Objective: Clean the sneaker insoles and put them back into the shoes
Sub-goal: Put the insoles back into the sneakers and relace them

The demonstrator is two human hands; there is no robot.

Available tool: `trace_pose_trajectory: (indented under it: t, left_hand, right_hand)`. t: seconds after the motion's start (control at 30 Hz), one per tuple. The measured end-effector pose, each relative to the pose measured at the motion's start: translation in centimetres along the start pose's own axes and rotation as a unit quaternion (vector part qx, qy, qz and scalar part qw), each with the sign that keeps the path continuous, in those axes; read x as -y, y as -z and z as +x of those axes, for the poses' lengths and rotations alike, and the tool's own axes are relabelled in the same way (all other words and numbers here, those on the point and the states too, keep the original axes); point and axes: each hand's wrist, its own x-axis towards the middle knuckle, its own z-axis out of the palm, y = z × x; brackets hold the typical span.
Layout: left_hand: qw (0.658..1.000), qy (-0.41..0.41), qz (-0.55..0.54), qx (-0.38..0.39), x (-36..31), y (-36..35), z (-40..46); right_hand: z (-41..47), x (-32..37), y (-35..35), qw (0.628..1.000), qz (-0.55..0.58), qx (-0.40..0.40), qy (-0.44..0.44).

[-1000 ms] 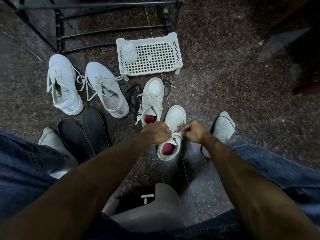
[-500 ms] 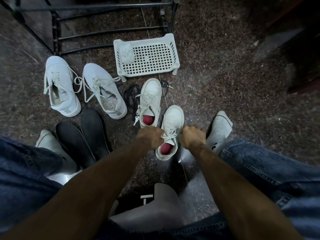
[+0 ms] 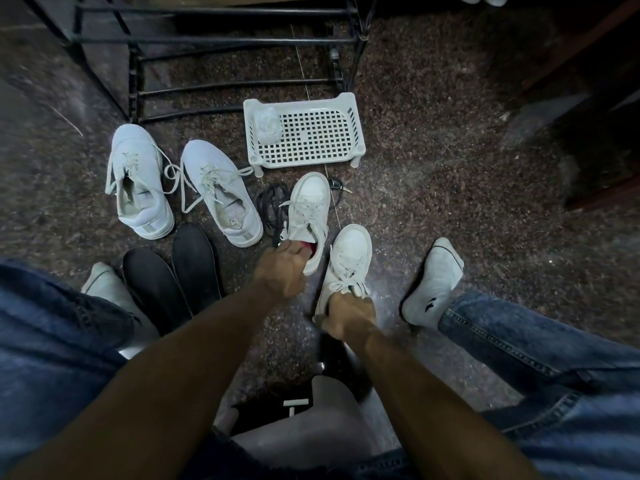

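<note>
Two insoles (image 3: pixel 173 282): black, side by side just left of the red-lined sneaker (image 3: pixel 309 216), long axes pointing away.
Left hand (image 3: pixel 282 270): nearer them, fingers curled into that sneaker's opening.
Right hand (image 3: pixel 349 315): clamped on second sneaker (image 3: pixel 348 261).

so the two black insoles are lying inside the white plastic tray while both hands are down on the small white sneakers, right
Not quite. The head view shows the two black insoles lying on the floor, beside the larger pair of sneakers; they are not inside the white plastic tray. The rest holds: the left hand and right hand are both down on the small white sneakers.
</note>
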Motion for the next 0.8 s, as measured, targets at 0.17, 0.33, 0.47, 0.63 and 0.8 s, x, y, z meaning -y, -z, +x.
trace_pose_trajectory:
  t: [0.17, 0.33, 0.47, 0.63, 0.8]
  left_hand:
    - [0.991, -0.031, 0.050, 0.118, 0.1, -0.1, 1.4]
    - [0.993, -0.034, 0.064, 0.096, 0.1, -0.6, 2.4]
    - [0.993, -0.005, 0.074, 0.088, 0.1, -1.1, 2.9]
    - [0.998, -0.005, 0.057, 0.032, 0.0, 0.1, 2.6]
    - [0.997, -0.029, 0.052, -0.040, 0.2, 3.0, 1.6]
  right_hand:
    - [0.9, 0.4, -2.2, 0.997, 0.058, 0.045, -0.037]
    - [1.6, 0.2, -2.6, 0.997, 0.058, 0.029, -0.029]
    - [1.9, 0.6, -1.7, 0.998, 0.064, -0.002, -0.013]
    - [1.7, 0.4, 0.2, 0.993, 0.078, -0.082, -0.021]
    - [0.5, -0.5, 3.4, 0.989, 0.068, -0.127, -0.017]
